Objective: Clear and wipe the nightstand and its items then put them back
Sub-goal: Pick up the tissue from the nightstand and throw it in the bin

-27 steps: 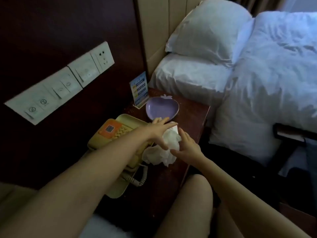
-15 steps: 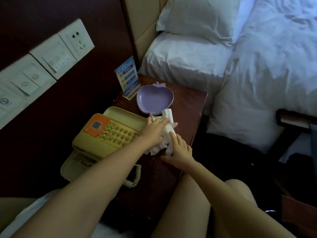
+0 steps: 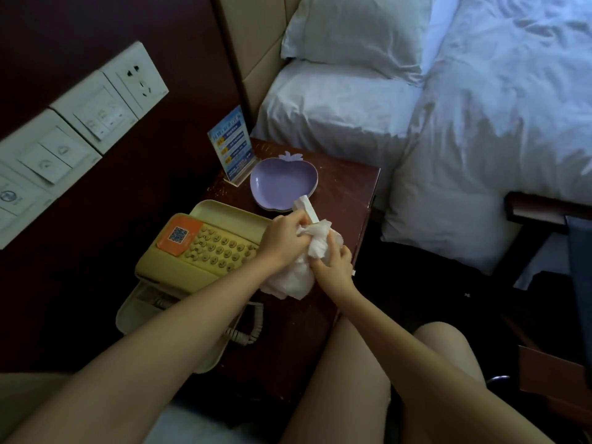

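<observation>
Writing on the blue sign card (image 3: 233, 145), which stands in a clear holder at the back of the nightstand (image 3: 346, 190), is too small and blurred to read; the orange label (image 3: 178, 234) on the yellow telephone (image 3: 205, 251) carries a square code, and the white wall switches (image 3: 57, 155) show only small icons. Beside the card sits a purple apple-shaped dish (image 3: 282, 182), empty, with a white slim object (image 3: 306, 208) poking up at its near rim; what that object is cannot be told. Both hands meet over the nightstand's middle, just right of the telephone's keypad. Fingers of the left hand (image 3: 282, 237) are curled closed around the upper part of a crumpled white tissue (image 3: 296, 277) and the base of the white object, while the right hand (image 3: 333, 262) pinches the tissue from the other side with bent fingers. Compared with half a second ago, the hands have drawn closer together, the tissue is bunched more tightly between them, and the camera has dipped nearer to the nightstand. White bedding (image 3: 448, 123) lies to the right.
</observation>
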